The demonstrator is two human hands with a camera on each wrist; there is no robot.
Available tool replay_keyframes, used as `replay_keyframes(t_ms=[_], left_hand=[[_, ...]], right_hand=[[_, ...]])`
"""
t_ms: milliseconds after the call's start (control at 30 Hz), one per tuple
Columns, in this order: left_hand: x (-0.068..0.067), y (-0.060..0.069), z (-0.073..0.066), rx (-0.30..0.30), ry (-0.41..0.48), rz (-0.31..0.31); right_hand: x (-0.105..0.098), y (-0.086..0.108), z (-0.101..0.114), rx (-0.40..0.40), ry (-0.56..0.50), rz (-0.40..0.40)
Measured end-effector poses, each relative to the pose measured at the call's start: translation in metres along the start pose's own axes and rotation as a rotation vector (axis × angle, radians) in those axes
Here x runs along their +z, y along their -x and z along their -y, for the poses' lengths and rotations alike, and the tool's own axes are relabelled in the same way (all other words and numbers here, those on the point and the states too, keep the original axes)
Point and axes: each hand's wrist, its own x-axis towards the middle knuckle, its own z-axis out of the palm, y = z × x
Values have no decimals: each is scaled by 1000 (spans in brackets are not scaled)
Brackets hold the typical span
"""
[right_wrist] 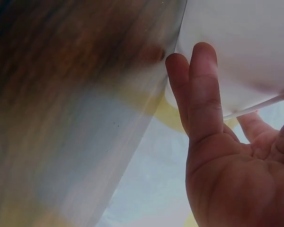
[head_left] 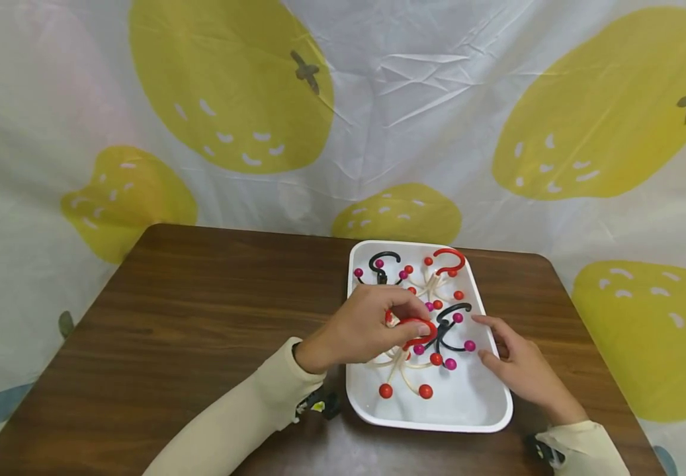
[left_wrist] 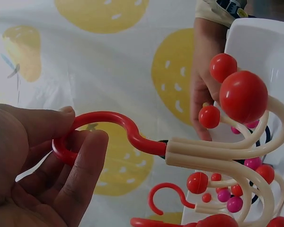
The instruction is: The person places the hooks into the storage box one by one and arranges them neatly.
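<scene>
My left hand [head_left: 369,324] pinches the red hook of a multi-arm hanger [left_wrist: 194,150] between thumb and fingers, over the white tray [head_left: 462,406]. Cream arms tipped with red balls spread out from the hanger's stem. Beside it in the tray is a black hanger [head_left: 442,325] with magenta balls. At the tray's right side, my right hand [head_left: 518,367] has its fingers extended along the outer wall, as the right wrist view also shows; thumb and index finger are near the rim. Another red hook [left_wrist: 154,222] shows partly at the bottom of the left wrist view.
Farther back in the tray lie a black hanger [head_left: 382,278] on the left and a red-hooked cream hanger [head_left: 434,285] on the right. The tray stands on a brown wooden table [head_left: 217,317]. Behind the table hangs a fruit-patterned cloth [head_left: 390,132].
</scene>
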Motion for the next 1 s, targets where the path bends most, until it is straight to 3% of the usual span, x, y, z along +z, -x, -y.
replay_keyframes(t_ms=[400, 1000], left_hand=[[18, -12, 3, 31, 8, 27], [52, -23, 1, -17, 44, 113]], right_hand=[[-1, -1, -1, 15, -59, 23], [2, 0, -5, -42, -86, -10]])
